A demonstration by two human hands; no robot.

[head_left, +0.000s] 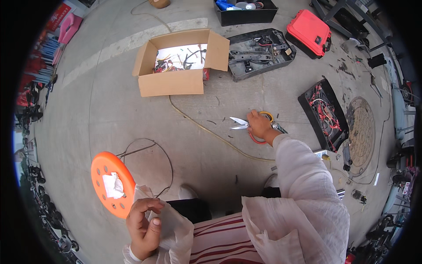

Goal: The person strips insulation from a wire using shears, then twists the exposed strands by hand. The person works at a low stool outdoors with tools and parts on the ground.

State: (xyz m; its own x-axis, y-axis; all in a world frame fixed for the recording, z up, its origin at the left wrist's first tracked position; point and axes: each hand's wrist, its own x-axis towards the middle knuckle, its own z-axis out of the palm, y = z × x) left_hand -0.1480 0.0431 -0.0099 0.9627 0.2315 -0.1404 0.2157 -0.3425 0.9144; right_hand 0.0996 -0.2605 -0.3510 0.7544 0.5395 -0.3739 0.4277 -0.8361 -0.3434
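Note:
Low over the concrete floor, my right hand (pixel 259 125) is closed round a pair of large scissors (pixel 240 126). Their two silver blades point left and are spread; one handle loop is yellow, the other orange-red. A dark tool with a metal part (pixel 278 127) lies beside that hand. At the lower left, my left hand (pixel 147 229) has its fingers curled in and its thumb raised, next to the thin pale fabric of my jacket (pixel 176 226). What those fingers hold, if anything, cannot be made out.
Ahead stands an open cardboard box (pixel 171 85) with wires on white lining. Around it are a black tray (pixel 259 64), a red case (pixel 308 33) and a black bin (pixel 325 115) of red wires. An orange stool (pixel 127 178) stands left; a hose (pixel 211 130) crosses the floor.

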